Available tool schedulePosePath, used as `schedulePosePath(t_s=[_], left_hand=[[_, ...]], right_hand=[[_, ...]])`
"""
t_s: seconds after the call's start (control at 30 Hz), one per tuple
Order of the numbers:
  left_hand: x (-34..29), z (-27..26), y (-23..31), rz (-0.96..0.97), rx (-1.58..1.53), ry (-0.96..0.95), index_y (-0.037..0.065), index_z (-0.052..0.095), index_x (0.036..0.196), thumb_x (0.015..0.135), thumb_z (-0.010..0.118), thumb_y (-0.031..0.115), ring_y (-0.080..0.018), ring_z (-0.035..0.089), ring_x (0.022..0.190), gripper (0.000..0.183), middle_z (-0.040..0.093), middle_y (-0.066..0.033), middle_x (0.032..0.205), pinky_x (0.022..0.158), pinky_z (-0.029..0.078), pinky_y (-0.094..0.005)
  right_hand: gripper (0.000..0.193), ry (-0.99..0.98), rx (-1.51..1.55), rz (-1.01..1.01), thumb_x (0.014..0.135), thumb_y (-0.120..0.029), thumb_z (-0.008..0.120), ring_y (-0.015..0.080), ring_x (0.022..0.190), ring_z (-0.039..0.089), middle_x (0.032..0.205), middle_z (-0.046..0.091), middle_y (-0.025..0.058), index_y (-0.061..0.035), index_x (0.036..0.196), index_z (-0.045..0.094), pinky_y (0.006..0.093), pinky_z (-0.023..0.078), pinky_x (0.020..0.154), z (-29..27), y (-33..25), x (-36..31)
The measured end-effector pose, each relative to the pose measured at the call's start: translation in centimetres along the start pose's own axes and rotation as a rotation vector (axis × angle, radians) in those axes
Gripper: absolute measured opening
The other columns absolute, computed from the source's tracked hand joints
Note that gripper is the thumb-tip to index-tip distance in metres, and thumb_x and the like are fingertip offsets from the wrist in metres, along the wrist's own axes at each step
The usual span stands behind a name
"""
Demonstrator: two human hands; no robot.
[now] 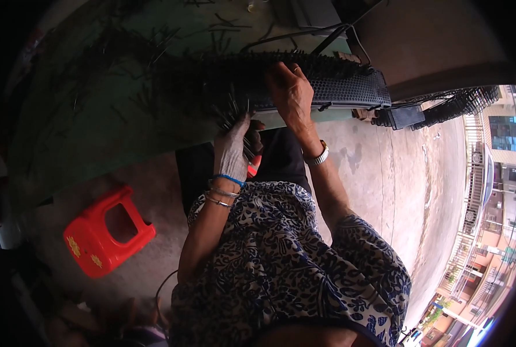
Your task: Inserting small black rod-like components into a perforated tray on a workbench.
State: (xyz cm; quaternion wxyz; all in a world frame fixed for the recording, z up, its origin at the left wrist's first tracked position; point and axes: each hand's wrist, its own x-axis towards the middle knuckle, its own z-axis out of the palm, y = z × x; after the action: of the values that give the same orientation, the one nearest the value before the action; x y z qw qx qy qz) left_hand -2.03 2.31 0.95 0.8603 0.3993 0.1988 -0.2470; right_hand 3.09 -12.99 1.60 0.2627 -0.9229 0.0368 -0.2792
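Note:
A long black perforated strip (pixel 350 88) lies along the near edge of the green table (pixel 171 136). Dark thin pieces stand in a dense row along its far side. My right hand (pixel 294 98) is over the strip's middle, its fingers bent together at the holes; whether a piece is between the fingertips is hidden. Just left of it and nearer to me, my left hand (pixel 230 149) is closed round a bundle of thin dark strips (pixel 229 115), which fan out above and below the fist.
Loose dark strips (pixel 153 49) are scattered over the table's left and far parts. A cable (pixel 292 36) runs behind the perforated strip. Another bristled piece (pixel 460 110) hangs past the table's right end. A red plastic stool (pixel 136 251) is on the floor at left.

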Motion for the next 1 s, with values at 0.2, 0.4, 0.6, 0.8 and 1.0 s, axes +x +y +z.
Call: schedulePosePath(t_s=[0.2, 0.4, 0.6, 0.8, 1.0], left_hand=[[0.0, -0.3, -0.4, 0.037, 0.026, 0.028, 0.004, 0.066, 0.092, 0.089, 0.065, 0.022, -0.0111, 0.051, 0.045, 0.018, 0.063, -0.0045, 0.068, 0.041, 0.040, -0.0254], [-0.5, -0.3, 0.2, 0.010, 0.001, 0.057, 0.004, 0.067, 0.091, 0.088, 0.067, 0.022, -0.0120, 0.052, 0.045, 0.018, 0.062, -0.0039, 0.066, 0.042, 0.041, -0.0267], [-0.3, -0.5, 0.1, -0.014, 0.003, 0.035, 0.004, 0.068, 0.093, 0.088, 0.066, 0.022, -0.0128, 0.052, 0.046, 0.019, 0.062, -0.0036, 0.067, 0.042, 0.041, -0.0278], [-0.1, -0.3, -0.3, -0.001, 0.002, 0.021, 0.003, 0.068, 0.094, 0.088, 0.066, 0.021, -0.0124, 0.052, 0.045, 0.019, 0.063, -0.0045, 0.068, 0.042, 0.041, -0.0266], [-0.3, -0.3, 0.2, 0.022, 0.010, 0.031, 0.002, 0.067, 0.091, 0.088, 0.066, 0.020, -0.0114, 0.051, 0.044, 0.018, 0.062, -0.0045, 0.064, 0.042, 0.040, -0.0254]], right_hand=[[0.013, -0.019, -0.039, -0.044, 0.083, -0.018, 0.066, 0.0329, 0.075, 0.058, 0.069, 0.059, 0.0112, -0.0098, 0.092, 0.063, 0.0410, 0.048, 0.070, 0.4, 0.6, 0.7], [0.012, -0.003, -0.124, -0.104, 0.083, -0.019, 0.067, 0.0322, 0.077, 0.060, 0.073, 0.058, 0.0101, -0.0106, 0.091, 0.065, 0.0397, 0.049, 0.070, 0.5, 0.3, 0.3], [0.011, 0.127, -0.048, -0.020, 0.084, -0.018, 0.068, 0.0271, 0.074, 0.061, 0.087, 0.058, 0.0099, -0.0103, 0.091, 0.067, 0.0372, 0.049, 0.061, 0.3, -0.3, -0.8], [0.010, 0.024, -0.037, -0.040, 0.083, -0.018, 0.069, 0.0288, 0.072, 0.061, 0.089, 0.059, 0.0114, -0.0093, 0.088, 0.066, 0.0362, 0.049, 0.062, -0.4, 0.0, -0.7], [0.024, -0.186, 0.264, 0.078, 0.088, -0.014, 0.065, 0.0148, 0.073, 0.059, 0.086, 0.066, 0.0098, -0.0056, 0.111, 0.068, 0.0294, 0.048, 0.065, -1.4, -0.3, -1.9]])
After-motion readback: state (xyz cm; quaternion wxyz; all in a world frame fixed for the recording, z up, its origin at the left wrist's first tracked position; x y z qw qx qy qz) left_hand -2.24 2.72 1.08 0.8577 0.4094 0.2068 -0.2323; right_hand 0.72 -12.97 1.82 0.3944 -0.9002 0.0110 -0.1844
